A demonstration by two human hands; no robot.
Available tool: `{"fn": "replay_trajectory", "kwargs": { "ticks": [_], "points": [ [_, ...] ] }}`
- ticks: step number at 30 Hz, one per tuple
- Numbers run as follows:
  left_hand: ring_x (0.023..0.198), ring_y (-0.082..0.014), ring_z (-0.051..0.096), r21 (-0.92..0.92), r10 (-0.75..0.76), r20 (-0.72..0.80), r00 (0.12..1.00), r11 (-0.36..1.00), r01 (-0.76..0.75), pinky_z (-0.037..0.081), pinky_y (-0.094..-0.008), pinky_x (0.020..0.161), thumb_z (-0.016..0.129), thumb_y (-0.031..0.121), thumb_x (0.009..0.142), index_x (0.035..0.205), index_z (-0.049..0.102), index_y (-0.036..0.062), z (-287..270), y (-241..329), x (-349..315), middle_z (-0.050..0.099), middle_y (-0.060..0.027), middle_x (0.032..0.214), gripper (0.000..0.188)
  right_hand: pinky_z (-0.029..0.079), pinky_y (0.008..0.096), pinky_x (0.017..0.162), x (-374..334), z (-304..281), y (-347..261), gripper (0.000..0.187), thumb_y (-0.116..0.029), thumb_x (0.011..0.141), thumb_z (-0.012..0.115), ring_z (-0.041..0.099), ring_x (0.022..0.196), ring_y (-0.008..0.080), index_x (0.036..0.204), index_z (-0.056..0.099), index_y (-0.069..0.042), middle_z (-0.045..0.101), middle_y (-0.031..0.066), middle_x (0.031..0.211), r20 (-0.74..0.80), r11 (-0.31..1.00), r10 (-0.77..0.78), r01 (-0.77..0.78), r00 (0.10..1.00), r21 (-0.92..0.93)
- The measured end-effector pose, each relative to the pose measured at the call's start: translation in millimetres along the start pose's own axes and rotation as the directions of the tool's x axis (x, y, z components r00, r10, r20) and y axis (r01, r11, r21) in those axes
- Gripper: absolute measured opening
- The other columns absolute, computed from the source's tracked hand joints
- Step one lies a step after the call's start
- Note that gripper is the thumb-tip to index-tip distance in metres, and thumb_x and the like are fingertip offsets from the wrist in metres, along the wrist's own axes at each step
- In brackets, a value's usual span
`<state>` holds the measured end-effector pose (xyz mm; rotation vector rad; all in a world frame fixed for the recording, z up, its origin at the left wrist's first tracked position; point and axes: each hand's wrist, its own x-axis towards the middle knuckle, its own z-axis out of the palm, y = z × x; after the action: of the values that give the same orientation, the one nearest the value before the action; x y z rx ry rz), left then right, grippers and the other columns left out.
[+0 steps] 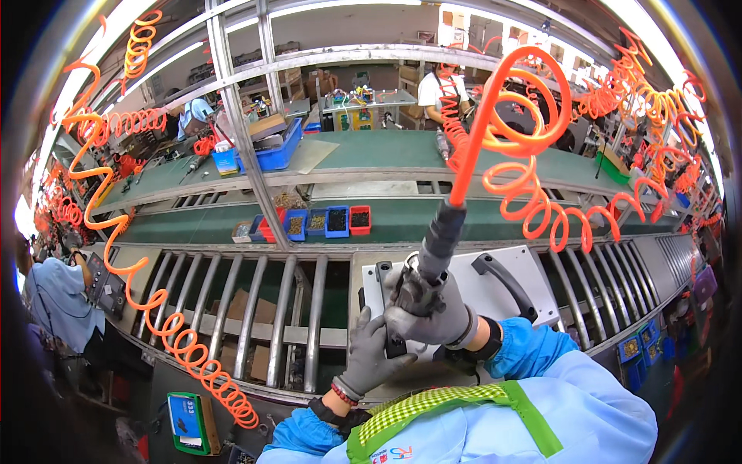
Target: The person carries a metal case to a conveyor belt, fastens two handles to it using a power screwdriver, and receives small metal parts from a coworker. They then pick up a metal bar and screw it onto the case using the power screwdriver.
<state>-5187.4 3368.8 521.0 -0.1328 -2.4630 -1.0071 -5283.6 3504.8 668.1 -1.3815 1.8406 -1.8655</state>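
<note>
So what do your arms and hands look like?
My left hand and right hand wear close-fitting grey gloves. There's a wide black band around each wrist, and a red beaded bracelet on the left one. Bright blue, gathered sleeve covers go over my forearms, with paler blue cloth sleeves further up.

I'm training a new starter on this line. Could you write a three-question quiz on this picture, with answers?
1. What is the person's right hand gripping?
a) a cardboard box
b) a hose-fed tool
c) a blue bin
2. True or false: the hose joined to that tool is green.
3. What colour is the rightmost bin in the row of small bins on the green surface beyond the metal rollers?

Key:
1. b, the hose-fed tool.
2. False; the hose is orange.
3. Red.
</note>
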Motion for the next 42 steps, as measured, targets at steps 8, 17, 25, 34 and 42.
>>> {"fn": "replay_trajectory", "kwargs": {
  "ticks": [8, 17, 25, 34, 42],
  "points": [
    [0.117, -0.0307, 0.06, -0.472, -0.312, 0.165, 0.936, 0.808, 0.352, 0.047, -0.037, 0.093, 0.058, 0.036, 0.094, 0.142, 0.038, -0.0057, -32.1, -15.2, 37.2, 0.059, -0.0248, 0.126, 0.067, 0.048, 0.0287, 0.069, -10.5, -0.2, -3.7, 0.036, -0.012, 0.072, 0.077, 0.055, 0.072, 0.0124, 0.101, 0.057, -0.006, 0.06, 0.0027, 0.083, -0.018, 0.993, 0.069, -0.066, 0.997, 0.098],
    [0.091, -0.0216, 0.066, -0.377, -0.319, 0.265, 0.91, 0.834, 0.402, 0.053, -0.0367, 0.078, 0.06, 0.024, 0.093, 0.115, 0.058, -0.0017, 5.4, -16.5, 57.9, 0.068, -0.0144, 0.101, 0.034, 0.05, 0.0305, 0.07, -13.2, -10.6, -2.1, 0.036, -0.014, 0.07, 0.078, 0.057, 0.071, 0.0143, 0.099, 0.058, -0.007, 0.06, 0.0029, 0.081, -0.071, 0.992, -0.125, 0.122, 0.99, -0.042],
    [0.075, -0.0114, 0.065, -0.715, -0.311, 0.187, 0.932, 0.608, 0.346, 0.053, -0.0274, 0.06, 0.06, 0.017, 0.094, 0.114, 0.062, 0.0003, 6.2, 3.2, 60.9, 0.068, -0.0057, 0.093, 0.027, 0.048, 0.0293, 0.073, -3.5, -9.1, -3.1, 0.038, -0.009, 0.072, 0.077, 0.052, 0.075, 0.0097, 0.104, 0.06, -0.003, 0.058, 0.0012, 0.083, -0.059, 0.993, -0.102, 0.097, 0.993, -0.07],
    [0.074, -0.0133, 0.061, -0.721, -0.368, 0.46, 0.808, 0.377, 0.582, 0.051, -0.0269, 0.068, 0.052, 0.017, 0.096, 0.108, 0.058, -0.0004, 11.7, -18.6, 58.3, 0.06, -0.006, 0.082, 0.023, 0.047, 0.029, 0.07, 12.9, -19.3, -12.5, 0.028, -0.009, 0.072, 0.074, 0.052, 0.075, 0.0099, 0.093, 0.056, -0.005, 0.055, -0.0003, 0.081, -0.18, 0.975, -0.134, 0.162, 0.974, 0.154],
    [0.088, -0.0222, 0.066, -0.679, -0.419, 0.558, 0.716, 0.266, 0.685, 0.058, -0.039, 0.076, 0.053, 0.027, 0.1, 0.13, 0.043, 0.0034, -14.1, 5.7, 63.1, 0.06, -0.0124, 0.1, 0.04, 0.047, 0.0265, 0.054, 74.6, -59.8, 3.7, 0.028, -0.009, 0.078, 0.07, 0.055, 0.06, 0.0066, 0.101, 0.057, -0.001, 0.058, 0.0001, 0.077, -0.354, 0.972, -0.143, 0.199, 0.924, 0.127]
  ]
}}
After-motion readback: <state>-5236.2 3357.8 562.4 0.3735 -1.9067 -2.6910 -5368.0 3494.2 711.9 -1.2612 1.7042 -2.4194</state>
